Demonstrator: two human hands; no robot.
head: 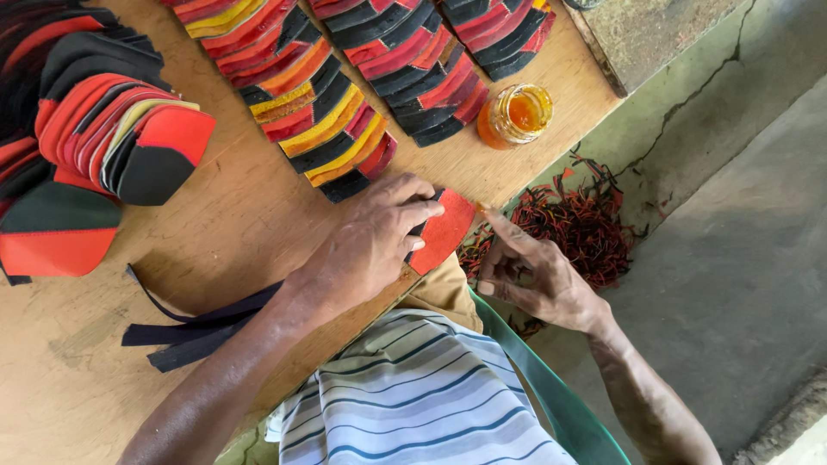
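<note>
1. The left hand point(370, 245) lies flat, palm down, fingers spread and pressed on a red and black leather piece point(444, 231) at the desk's edge; it pins the piece rather than gripping it
2. The right hand point(536, 274) sits at 3 o'clock from the left one, beyond the desk edge, loosely curled with its index finger stretched out so the tip touches the 1 o'clock corner of the red piece; a dab of orange shows at that fingertip, and nothing is clasped in the hand
3. The red piece lies at the wooden desk point(233, 232) rim, part of it over the edge above the person's tan trouser leg point(444, 294)
4. A small open glass jar point(515, 114) stands at 1 o'clock from the hands, near the desk corner; it holds a thick orange-amber liquid
5. Black straps point(194, 331) lie on the desk at 8 o'clock from the left hand, under the forearm
6. Overlapped rows of red, black, yellow and orange pieces point(323, 120) fan out at 11 to 12 o'clock; a further heap of folded pieces point(95, 129) fills the 10 o'clock corner
7. A pile of red and dark trimmings point(573, 222) lies on the concrete floor at 2 o'clock from the right hand
</note>
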